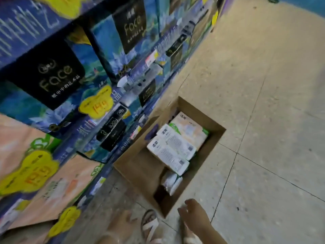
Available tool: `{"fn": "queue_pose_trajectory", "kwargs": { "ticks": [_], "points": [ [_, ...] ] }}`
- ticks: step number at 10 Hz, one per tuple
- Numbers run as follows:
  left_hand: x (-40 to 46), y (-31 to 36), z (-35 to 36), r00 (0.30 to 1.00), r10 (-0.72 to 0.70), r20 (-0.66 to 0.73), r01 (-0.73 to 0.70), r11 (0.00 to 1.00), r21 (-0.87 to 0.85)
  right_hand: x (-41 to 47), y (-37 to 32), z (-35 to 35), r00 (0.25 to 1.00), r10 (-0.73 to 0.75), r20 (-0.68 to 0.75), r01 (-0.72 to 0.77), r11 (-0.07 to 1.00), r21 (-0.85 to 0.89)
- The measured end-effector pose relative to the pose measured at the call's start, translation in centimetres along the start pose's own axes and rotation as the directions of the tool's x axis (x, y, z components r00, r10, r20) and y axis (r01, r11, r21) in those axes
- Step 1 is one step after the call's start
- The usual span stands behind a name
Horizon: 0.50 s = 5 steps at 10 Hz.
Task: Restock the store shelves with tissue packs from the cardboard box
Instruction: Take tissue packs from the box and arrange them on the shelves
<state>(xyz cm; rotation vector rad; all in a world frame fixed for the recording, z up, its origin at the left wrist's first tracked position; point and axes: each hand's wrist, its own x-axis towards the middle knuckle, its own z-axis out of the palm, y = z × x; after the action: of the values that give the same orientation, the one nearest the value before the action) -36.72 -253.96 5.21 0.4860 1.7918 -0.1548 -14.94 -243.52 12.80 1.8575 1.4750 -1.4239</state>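
An open cardboard box stands on the floor against the foot of the shelves. Inside lie two white tissue packs side by side, a peach-and-green pack beyond them, and a smaller crumpled white pack lower down at the near end. My right hand hovers just above the box's near corner, fingers loosely spread, holding nothing. A blurred skin-coloured shape at the bottom edge may be my left hand; its fingers cannot be made out.
The shelves on the left are packed with blue-and-black "Face" tissue packs and peach packs, with yellow price tags. My sandalled feet stand beside the box. Tiled floor stretches away to the right.
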Motion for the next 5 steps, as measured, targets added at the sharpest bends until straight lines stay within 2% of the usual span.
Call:
{"fn": "queue_pose_trajectory", "kwargs": {
  "ticks": [1, 2, 3, 4, 5],
  "points": [
    [3.2, 6.0, 0.6, 0.998, 0.038, 0.045, -0.034, 0.996, -0.078, 8.4, -0.9, 0.3, 0.999, 0.007, -0.054, -0.004, 0.999, 0.051],
    [9.9, 8.8, 2.1, 0.999, 0.011, -0.030, -0.018, 0.968, -0.252, 16.4, -1.7, 1.0, 0.997, 0.053, -0.064, -0.046, 0.994, 0.100],
    [17.7, 11.5, 4.1, 0.994, -0.107, -0.024, 0.091, 0.925, -0.370, 24.0, -0.9, 2.9, 0.985, 0.155, -0.074, -0.140, 0.974, 0.177],
    [24.2, 13.0, 6.3, 0.984, -0.179, 0.024, 0.169, 0.869, -0.464, 28.5, 0.1, 4.8, 0.946, 0.323, -0.030, -0.304, 0.915, 0.265],
    [28.2, 13.8, 8.7, 0.958, -0.273, 0.081, 0.249, 0.660, -0.709, 29.8, 1.3, 7.2, 0.939, 0.336, -0.073, -0.308, 0.916, 0.257]
  ]
}}
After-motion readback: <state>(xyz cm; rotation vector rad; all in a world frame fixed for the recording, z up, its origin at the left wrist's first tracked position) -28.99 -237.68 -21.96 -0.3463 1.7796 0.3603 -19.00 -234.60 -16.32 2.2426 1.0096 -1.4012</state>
